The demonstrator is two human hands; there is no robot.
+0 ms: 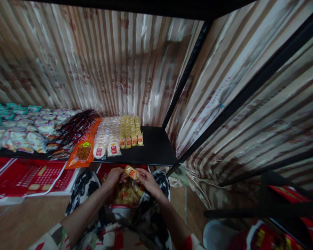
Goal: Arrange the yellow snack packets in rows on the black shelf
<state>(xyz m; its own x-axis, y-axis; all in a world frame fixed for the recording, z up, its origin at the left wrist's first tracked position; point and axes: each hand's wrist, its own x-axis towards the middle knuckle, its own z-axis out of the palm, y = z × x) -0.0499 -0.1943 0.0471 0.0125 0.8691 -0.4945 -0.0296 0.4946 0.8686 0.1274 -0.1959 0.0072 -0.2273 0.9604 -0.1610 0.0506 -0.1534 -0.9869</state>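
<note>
Between my two hands is a small yellow snack packet (pixel 131 172) with a red label, tilted above an open bag. My right hand (pixel 147 181) pinches its right end. The curled fingers of my left hand (pixel 115 177) are at its left end. Below my hands, between my knees, the bag (pixel 126 196) holds many similar yellow packets. On the black shelf (pixel 156 146) in front, upright rows of yellow packets (pixel 130 132) stand beside rows of white round packets (pixel 106 137).
Further left on the shelf are an orange snack bag (pixel 83 152), dark packets (pixel 73 133), white packets (pixel 26 135) and teal packets (pixel 13 109). A red bag (pixel 28 177) lies below the shelf. Black frame posts (pixel 187 74) and striped curtains (pixel 106 62) enclose the space.
</note>
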